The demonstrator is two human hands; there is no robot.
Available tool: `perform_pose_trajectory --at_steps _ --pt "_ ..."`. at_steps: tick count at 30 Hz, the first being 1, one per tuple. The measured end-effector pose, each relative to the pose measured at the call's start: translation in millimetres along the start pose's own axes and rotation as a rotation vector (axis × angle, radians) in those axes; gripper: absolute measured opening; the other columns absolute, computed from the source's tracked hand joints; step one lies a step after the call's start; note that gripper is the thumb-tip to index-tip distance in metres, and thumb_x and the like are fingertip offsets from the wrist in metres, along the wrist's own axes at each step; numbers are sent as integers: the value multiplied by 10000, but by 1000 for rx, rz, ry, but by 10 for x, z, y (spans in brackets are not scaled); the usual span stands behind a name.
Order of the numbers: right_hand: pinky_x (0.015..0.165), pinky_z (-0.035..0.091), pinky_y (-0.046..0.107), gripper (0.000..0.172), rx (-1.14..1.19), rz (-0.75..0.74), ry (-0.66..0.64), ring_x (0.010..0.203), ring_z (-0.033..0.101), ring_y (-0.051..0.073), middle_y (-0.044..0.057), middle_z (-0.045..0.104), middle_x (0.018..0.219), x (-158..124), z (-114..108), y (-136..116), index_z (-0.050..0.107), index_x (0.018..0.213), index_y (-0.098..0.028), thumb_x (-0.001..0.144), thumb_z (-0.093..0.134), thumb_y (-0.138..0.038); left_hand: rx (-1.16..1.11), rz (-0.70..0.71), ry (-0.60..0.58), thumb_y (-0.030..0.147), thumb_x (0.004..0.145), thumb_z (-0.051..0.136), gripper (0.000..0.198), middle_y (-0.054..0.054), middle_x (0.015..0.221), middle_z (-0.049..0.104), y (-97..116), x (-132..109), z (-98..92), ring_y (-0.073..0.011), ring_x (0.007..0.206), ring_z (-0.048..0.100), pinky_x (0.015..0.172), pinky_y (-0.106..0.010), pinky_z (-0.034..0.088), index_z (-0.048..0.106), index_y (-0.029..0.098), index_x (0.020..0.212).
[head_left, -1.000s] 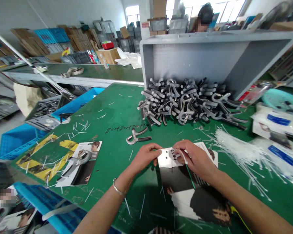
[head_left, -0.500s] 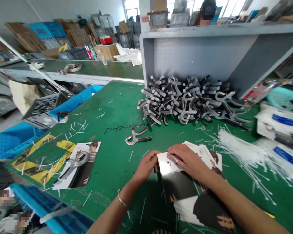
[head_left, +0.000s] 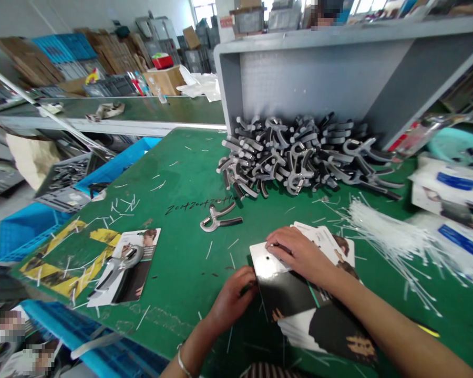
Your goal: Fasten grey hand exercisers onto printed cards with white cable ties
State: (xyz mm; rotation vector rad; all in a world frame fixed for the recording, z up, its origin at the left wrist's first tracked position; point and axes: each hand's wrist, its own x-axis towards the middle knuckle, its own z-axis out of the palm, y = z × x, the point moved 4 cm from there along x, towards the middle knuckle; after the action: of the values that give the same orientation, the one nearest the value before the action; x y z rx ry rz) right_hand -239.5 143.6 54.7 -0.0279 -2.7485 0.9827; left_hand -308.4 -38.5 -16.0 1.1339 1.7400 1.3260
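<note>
Right hand: there's the right hand (head_left: 299, 254) lying across the top of the cards, fingers together and lightly bent, pressing down with no clear pinch.
Left hand: the left hand (head_left: 232, 299) sits curled at the left edge of the stack, fingers folded in; can't tell from here whether it's gripping anything. A bangle (head_left: 180, 362) shows on that wrist.
Cards: a loose, fanned stack of printed cards (head_left: 303, 328) lies near right on the green counter (head_left: 173, 173), with a white end and punched hole (head_left: 267, 258) on top, just under the right hand.
Handling: these look light, fairly stiff and glossy, so they'd likely slide over one another. Best taken by the long edges, and those corners could bend.
Room: open green counter to the left of the stack, littered with white offcuts; the near counter edge is close by.
Right side: a spray of white cable ties (head_left: 390, 236) comes in just beside the stack.
Far side: a heap of grip trainers (head_left: 295, 155) spills from a gray bin (head_left: 299, 89), with one lone grip trainer (head_left: 218, 219) nearer the hands.
Left side: another grip trainer (head_left: 120, 265) lies on a card (head_left: 142, 252), beside a yellow-and-black taped patch (head_left: 59, 265).
</note>
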Motion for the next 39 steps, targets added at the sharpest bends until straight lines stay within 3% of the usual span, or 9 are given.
perform_pose_trajectory --at_steps 2,5,9,13,16,21,26,34,39 --pt "882 406 369 135 0 -11 -3 963 598 204 55 691 994 4 7 -9 638 971 -197 989 518 -257 95 36 32 178 901 533 158 -62 936 637 -2 -20 20 -204 907 585 833 -311 454 688 198 924" --pt "857 411 361 127 -5 -13 17 937 598 206 58 691 967 10 9 -34 641 961 -195 979 522 -238 177 59 228 115 854 535 203 -76 974 634 -17 84 43 -221 945 583 866 -336 454 702 199 934" --pt "849 405 363 99 -40 10 35 914 587 212 58 687 936 13 1 -77 642 943 -188 938 543 -180 4 19 412 130 810 581 274 -81 1112 639 -17 260 144 -243 1059 583 951 -366 445 698 206 1046" --pt "867 402 364 142 -31 -17 11 952 572 216 51 691 980 4 1 -108 642 993 -197 934 522 -150 -348 -125 409 225 765 677 298 -59 1072 697 -81 296 296 -264 1079 605 951 -377 462 694 200 1061" --pt "887 399 369 157 -28 -67 -24 976 563 217 49 690 1010 -13 11 -124 640 995 -203 933 513 -134 -448 -185 431 256 739 705 332 -53 1035 719 -130 248 318 -272 1124 597 959 -383 467 697 192 1065" --pt "890 406 376 147 -27 -75 -41 967 558 223 54 677 1002 -38 15 -126 617 966 -204 905 520 -111 -512 -250 523 277 720 716 303 -38 1009 735 -165 212 271 -237 1027 646 898 -343 497 709 187 1010" --pt "897 413 384 153 -22 -55 -33 981 556 229 58 667 1014 -44 15 -108 613 979 -210 928 494 -129 -555 -267 451 264 676 757 365 -40 938 752 -148 243 334 -237 924 676 830 -353 527 710 187 1029" --pt "901 412 384 149 -9 -69 -55 976 557 227 58 667 1006 -52 1 -129 611 980 -206 937 489 -133 -665 -285 481 172 650 748 414 -46 1040 753 -151 194 325 -242 1014 675 919 -372 510 700 188 1060" --pt "893 412 362 96 -28 -79 -27 971 568 217 57 670 999 -57 -13 -112 611 999 -201 941 534 -190 -588 -323 492 211 672 753 407 -55 1042 755 -133 235 296 -247 1017 680 931 -384 510 694 176 1073"
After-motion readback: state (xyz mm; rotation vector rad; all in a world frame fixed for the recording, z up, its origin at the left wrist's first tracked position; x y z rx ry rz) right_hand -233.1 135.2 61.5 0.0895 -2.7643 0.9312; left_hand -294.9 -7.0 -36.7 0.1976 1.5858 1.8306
